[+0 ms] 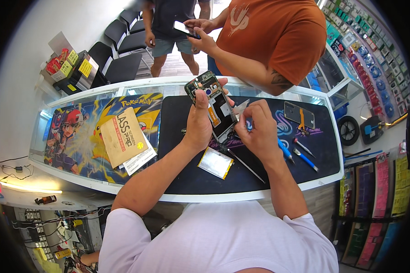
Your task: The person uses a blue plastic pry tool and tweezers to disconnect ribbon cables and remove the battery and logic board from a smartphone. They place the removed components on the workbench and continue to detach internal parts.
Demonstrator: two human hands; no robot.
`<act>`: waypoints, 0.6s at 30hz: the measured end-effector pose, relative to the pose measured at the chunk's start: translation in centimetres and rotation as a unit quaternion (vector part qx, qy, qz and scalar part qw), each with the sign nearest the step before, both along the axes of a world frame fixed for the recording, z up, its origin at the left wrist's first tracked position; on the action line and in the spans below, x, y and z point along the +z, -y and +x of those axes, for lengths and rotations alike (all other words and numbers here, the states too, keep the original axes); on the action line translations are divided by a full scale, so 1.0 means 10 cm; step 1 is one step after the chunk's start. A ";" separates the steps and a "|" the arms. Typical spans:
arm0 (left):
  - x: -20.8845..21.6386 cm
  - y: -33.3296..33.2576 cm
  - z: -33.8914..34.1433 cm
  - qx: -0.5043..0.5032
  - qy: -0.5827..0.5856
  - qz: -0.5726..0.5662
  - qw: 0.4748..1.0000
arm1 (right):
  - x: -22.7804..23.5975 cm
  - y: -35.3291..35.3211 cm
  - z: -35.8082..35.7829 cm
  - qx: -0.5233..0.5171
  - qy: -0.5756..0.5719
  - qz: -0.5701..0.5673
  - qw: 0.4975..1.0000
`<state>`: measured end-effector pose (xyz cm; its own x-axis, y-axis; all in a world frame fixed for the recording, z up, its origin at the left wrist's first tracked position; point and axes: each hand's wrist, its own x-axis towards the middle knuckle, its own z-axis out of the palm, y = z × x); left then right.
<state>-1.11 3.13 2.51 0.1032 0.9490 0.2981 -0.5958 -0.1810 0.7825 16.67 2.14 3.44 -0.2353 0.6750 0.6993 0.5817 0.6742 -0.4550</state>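
Observation:
My left hand [199, 119] is closed around an opened phone [219, 109], tilted above the black mat, its circuit board and empty dark battery bay facing up. At the phone's lower right edge, my right hand [259, 129] has thumb and fingers pinched together. What sits between those fingertips is too small to tell; a thin whitish piece [243, 107] shows just beside them. Below the phone lies a silver flat phone battery [215, 163] on the mat. A slim metal tool [247, 166] rests to the battery's right.
Right on the black mat [177, 168] are blue-handled tools [305, 159], a small screwdriver [304, 148] and a phone back cover [299, 119] with an orange ribbon. A brown envelope [122, 136] lies left on a colourful mat [73, 136]. Across the glass counter, one person in orange [273, 41] holds a phone.

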 end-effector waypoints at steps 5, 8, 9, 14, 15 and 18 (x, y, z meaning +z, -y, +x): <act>0.02 0.01 0.01 -0.011 0.015 -0.025 1.000 | 0.00 -0.02 0.00 -0.006 -0.008 -0.007 1.000; 0.02 0.00 0.02 -0.013 0.029 -0.047 0.998 | -0.02 -0.03 0.00 -0.014 -0.019 -0.021 0.999; 0.02 0.00 0.02 -0.014 0.030 -0.051 0.998 | -0.03 -0.04 0.01 -0.015 -0.032 -0.039 0.999; -0.02 -0.01 -0.03 -0.036 0.049 -0.094 0.994 | -0.10 -0.11 0.08 0.025 -0.165 -0.276 0.946; -0.02 -0.02 -0.06 -0.033 0.043 -0.108 0.993 | -0.12 -0.13 0.09 0.025 -0.213 -0.356 0.909; -0.05 -0.05 -0.09 -0.027 0.061 -0.100 0.993 | -0.18 -0.13 0.09 0.099 -0.262 -0.338 0.898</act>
